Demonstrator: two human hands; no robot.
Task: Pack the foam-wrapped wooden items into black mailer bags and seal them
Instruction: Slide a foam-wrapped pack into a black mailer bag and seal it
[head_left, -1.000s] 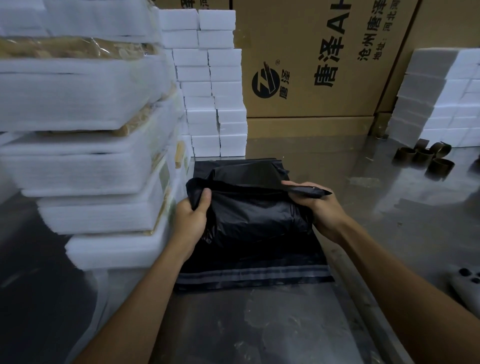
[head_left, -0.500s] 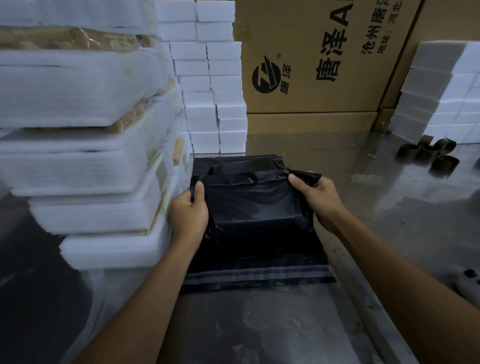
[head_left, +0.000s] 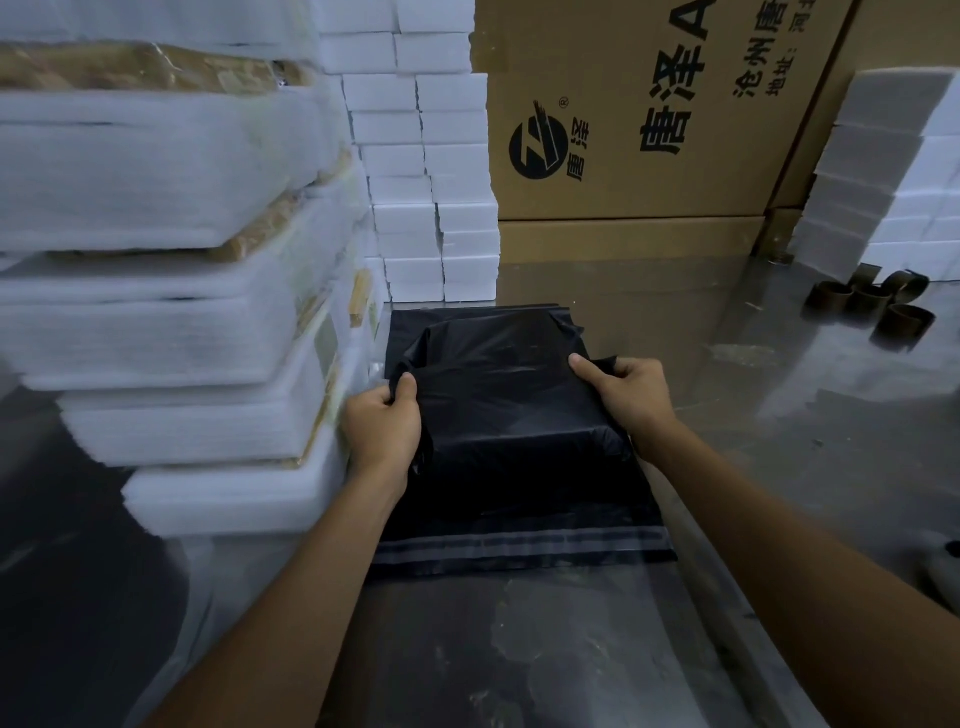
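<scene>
Gripping the black mailer bag (head_left: 511, 400) at both sides, I have my left hand (head_left: 382, 428) and right hand (head_left: 631, 395) with fingers curled into its plastic, mid-counter (head_left: 545, 649) on a flat bag stack (head_left: 519, 540). Foam-wrapped items (head_left: 171, 291) crowd my left hand; white foam blocks (head_left: 431, 208) and cardboard boxes (head_left: 649, 130) stand far, tape cores (head_left: 872, 306) far right.

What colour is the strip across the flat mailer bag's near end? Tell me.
Grey, a paler band on the black mailer bag; head view.

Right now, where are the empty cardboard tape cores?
In the head view, the cardboard tape cores sit far right on the shiny table, just in front of the right-hand white foam block stack, well beyond the right hand.
</scene>
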